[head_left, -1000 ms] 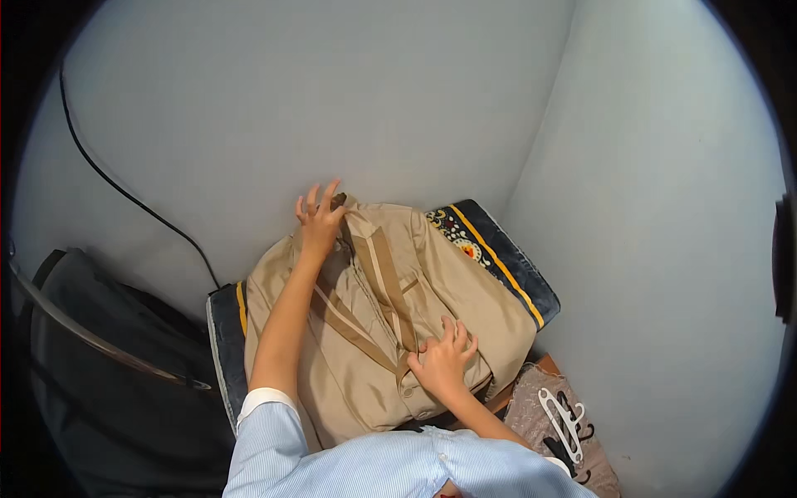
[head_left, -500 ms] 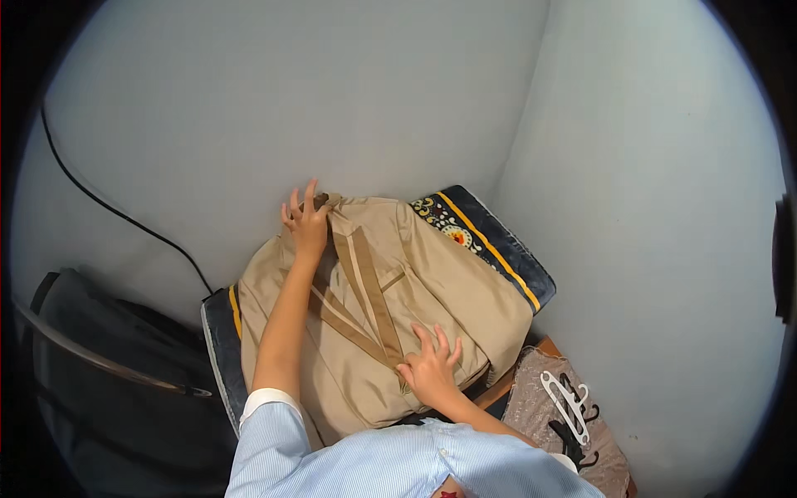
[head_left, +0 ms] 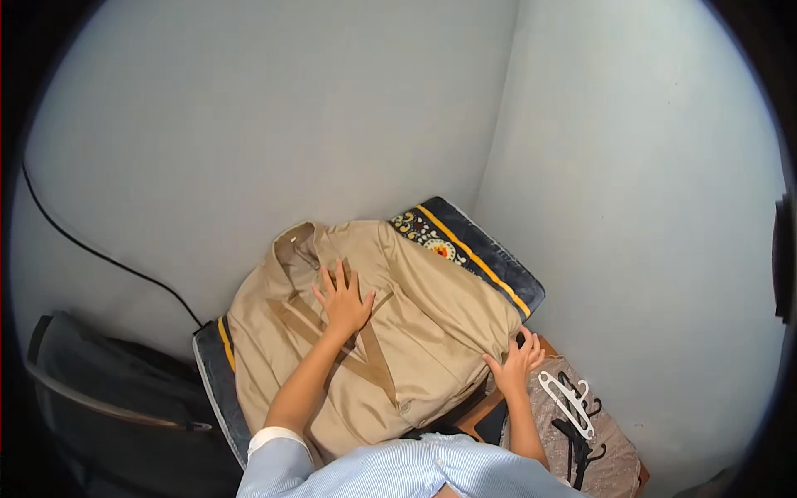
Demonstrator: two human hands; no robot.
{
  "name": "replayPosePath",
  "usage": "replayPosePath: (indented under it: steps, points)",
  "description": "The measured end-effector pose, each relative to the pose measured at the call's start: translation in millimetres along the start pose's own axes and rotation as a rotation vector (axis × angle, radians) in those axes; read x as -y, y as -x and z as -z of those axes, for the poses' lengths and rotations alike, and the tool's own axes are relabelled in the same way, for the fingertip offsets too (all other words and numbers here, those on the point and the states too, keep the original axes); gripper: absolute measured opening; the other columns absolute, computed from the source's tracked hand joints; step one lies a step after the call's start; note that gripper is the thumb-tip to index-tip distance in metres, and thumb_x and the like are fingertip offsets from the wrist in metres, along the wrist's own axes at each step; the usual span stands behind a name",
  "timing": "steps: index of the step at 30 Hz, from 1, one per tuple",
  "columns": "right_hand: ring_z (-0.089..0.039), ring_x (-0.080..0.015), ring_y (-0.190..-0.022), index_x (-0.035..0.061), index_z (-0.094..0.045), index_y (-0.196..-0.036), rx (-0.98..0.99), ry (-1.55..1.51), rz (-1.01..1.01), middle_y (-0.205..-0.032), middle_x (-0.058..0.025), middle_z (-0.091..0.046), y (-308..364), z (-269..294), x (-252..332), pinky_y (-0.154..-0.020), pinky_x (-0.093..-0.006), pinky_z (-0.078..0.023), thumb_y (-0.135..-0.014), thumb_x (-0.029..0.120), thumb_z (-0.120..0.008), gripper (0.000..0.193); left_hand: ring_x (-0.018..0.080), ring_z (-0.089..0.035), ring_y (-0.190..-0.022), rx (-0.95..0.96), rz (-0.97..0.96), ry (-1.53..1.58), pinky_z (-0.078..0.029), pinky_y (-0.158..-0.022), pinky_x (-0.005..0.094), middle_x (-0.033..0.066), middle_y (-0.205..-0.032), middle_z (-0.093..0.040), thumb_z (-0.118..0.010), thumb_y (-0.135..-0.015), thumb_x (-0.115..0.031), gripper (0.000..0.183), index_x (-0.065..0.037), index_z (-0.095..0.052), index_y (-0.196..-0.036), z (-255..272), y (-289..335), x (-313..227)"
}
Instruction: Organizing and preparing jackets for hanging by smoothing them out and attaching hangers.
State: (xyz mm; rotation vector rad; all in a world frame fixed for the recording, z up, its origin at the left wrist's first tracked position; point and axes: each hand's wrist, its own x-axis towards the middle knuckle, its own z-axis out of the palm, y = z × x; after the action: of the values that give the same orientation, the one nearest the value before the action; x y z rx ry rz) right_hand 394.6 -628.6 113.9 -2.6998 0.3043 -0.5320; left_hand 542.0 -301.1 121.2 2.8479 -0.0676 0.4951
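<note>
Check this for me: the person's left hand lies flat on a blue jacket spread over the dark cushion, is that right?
Not quite. The head view shows the left hand flat on a tan jacket, not a blue one. It is spread over the dark cushion, as you said.

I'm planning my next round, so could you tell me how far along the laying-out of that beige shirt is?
Done: the beige shirt lies spread flat on the dark cushion. In hand: the left hand presses its front; the right hand touches its edge. Left: no fold shows yet.
</note>
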Motion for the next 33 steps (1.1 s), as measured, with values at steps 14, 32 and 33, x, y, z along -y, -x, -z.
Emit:
replayPosePath:
  steps: [14,32,33]
  points:
    - [-0.024,-0.0334,-0.131,0.0051,-0.056,-0.094,-0.322,0.281,0.354,-0.135,-0.0091,-0.036,-208,83,23,-0.104,-0.0618,-0.012,-0.069,0.007,-0.065,0.026,0.0403,-0.005,-0.139,0.076,0.087,0.062,0.001,-0.101,0.0675,0.01,-0.151,-0.022,-0.048,-0.083,-0.057,0.064,-0.02,-0.045,-0.136,-1,-8,-13]
    - [-0.026,-0.0372,-0.127,0.0043,-0.047,-0.118,-0.305,-0.235,-0.067,-0.138,-0.0185,-0.029,-55,-30,-33,-0.103,-0.051,-0.015,-0.084,0.035,-0.055,0.047,0.0382,-0.017,-0.136,-0.162,-0.486,0.032,-0.011,-0.104,0.0627,0.0132,-0.146,-0.029,-0.052,-0.085,-0.043,0.041,-0.018,-0.062,-0.116,-17,-123,-73]
    - [-0.026,-0.0372,-0.127,0.0032,-0.045,-0.119,-0.337,-0.309,-0.077,-0.137,-0.0188,-0.029,-34,-43,-33,-0.103,-0.051,-0.015,-0.084,0.036,-0.054,0.049,0.0373,-0.017,-0.136,-0.172,-0.503,0.027,-0.01,-0.104,0.063,0.0123,-0.145,-0.031,-0.051,-0.083,-0.049,0.045,-0.017,-0.065,-0.112,-30,-130,-69]
